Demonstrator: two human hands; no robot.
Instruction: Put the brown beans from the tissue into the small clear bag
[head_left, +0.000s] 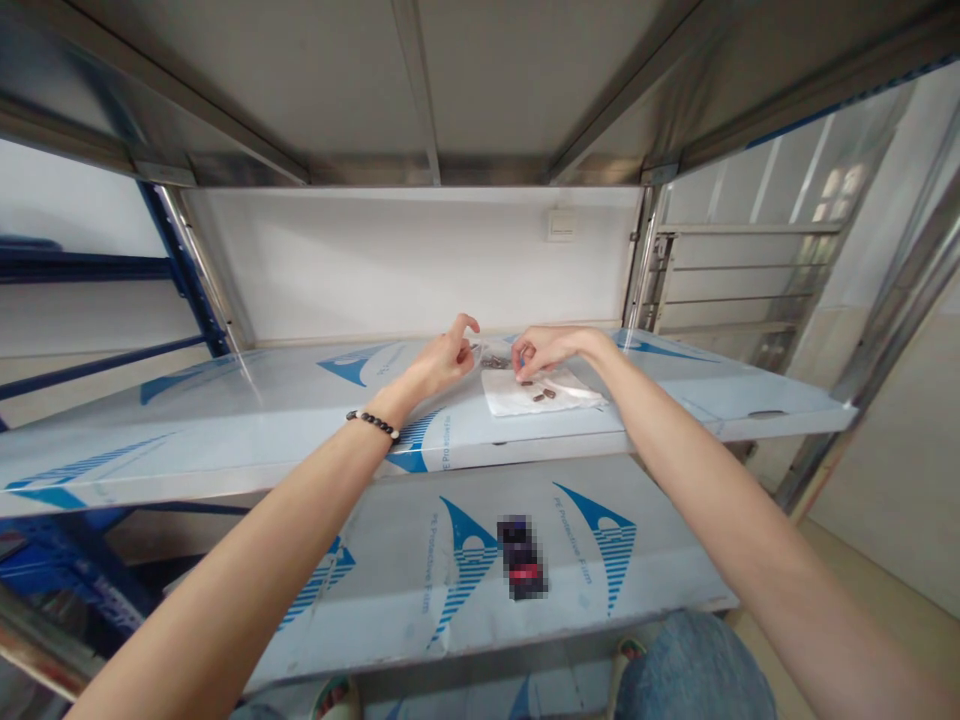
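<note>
My left hand (442, 362) and my right hand (544, 352) are raised over the upper steel shelf (225, 420), with a crumpled clear plastic bag (491, 354) between them. My left hand sits at the bag's left edge, its index finger lifted; whether it grips the bag is hidden. The fingertips of my right hand pinch the bag's upper part. Just below my right hand, several small dark brown pieces (538, 394) lie on a white sheet of paper (510, 398). A beaded bracelet (373, 424) circles my left wrist.
Blue-printed protective film covers both shelves. A small dark object (520, 557), pixelated in the picture, lies on the lower shelf (420, 590). A white wall with a socket plate (560, 224) stands behind, and another shelf runs overhead. Blue and steel uprights flank the unit.
</note>
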